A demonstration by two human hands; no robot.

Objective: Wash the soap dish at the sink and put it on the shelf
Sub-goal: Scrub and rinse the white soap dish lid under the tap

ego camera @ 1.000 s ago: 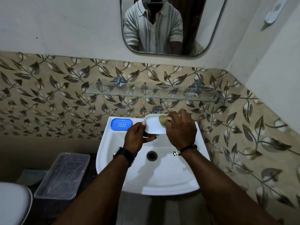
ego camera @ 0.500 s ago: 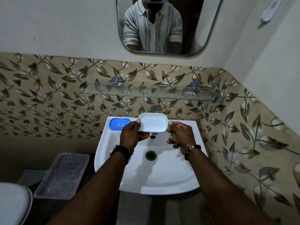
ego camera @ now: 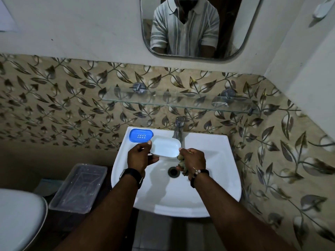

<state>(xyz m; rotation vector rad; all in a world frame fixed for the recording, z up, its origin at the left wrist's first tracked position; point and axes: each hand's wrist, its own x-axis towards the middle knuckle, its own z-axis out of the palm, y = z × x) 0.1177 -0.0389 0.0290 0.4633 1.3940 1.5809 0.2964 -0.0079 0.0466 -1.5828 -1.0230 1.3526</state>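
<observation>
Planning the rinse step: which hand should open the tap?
Probably right. The right hand, clutching only a scrubber, sits just below the chrome tap; the left hand holds the white plastic soap dish.

soap dish (ego camera: pixel 165 146) over sink (ego camera: pixel 213 178), shelf (ego camera: pixel 174 103) above (behind tap (ego camera: pixel 178 128))

Two hands are over one white sink (ego camera: pixel 208 196): the left hand (ego camera: pixel 138 158) and the right hand (ego camera: pixel 193 160). There is one white soap dish (ego camera: pixel 165 146), one blue tray (ego camera: pixel 141 135), one tap (ego camera: pixel 178 127), one drain (ego camera: pixel 173 172), one glass shelf (ego camera: pixel 174 100) on two brackets, one mirror (ego camera: pixel 195 28), one clear plastic box (ego camera: pixel 78 187), one watch (ego camera: pixel 133 175) and one bracelet (ego camera: pixel 199 173).
</observation>
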